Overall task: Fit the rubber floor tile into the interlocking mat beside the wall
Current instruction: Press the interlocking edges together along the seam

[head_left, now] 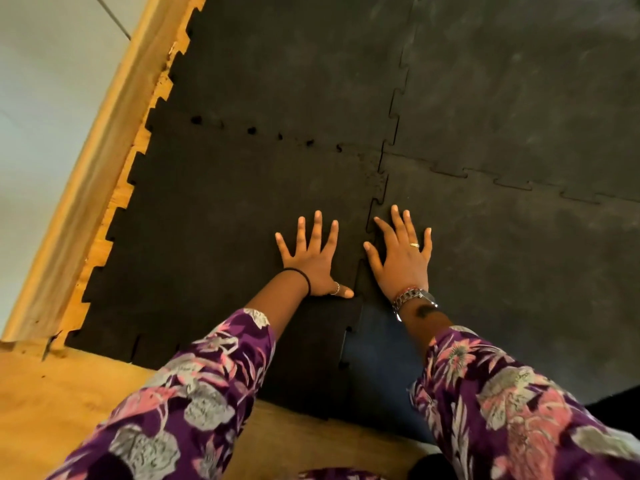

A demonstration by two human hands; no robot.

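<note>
Dark interlocking mat (485, 98) laid over wooden floor (52, 393), toothed edge just short of the wall (41, 98). Rubber floor tile (214, 220) nearest that wall, its seam teeth only half seated toward the near end. Left hand (311, 258) spread flat on tile, right hand (403, 254) spread flat straddling the seam, likely pressing teeth home

My head camera is looking steeply down, close over my arms; the pale wall (45, 98) is filling the frame's upper left.
</note>
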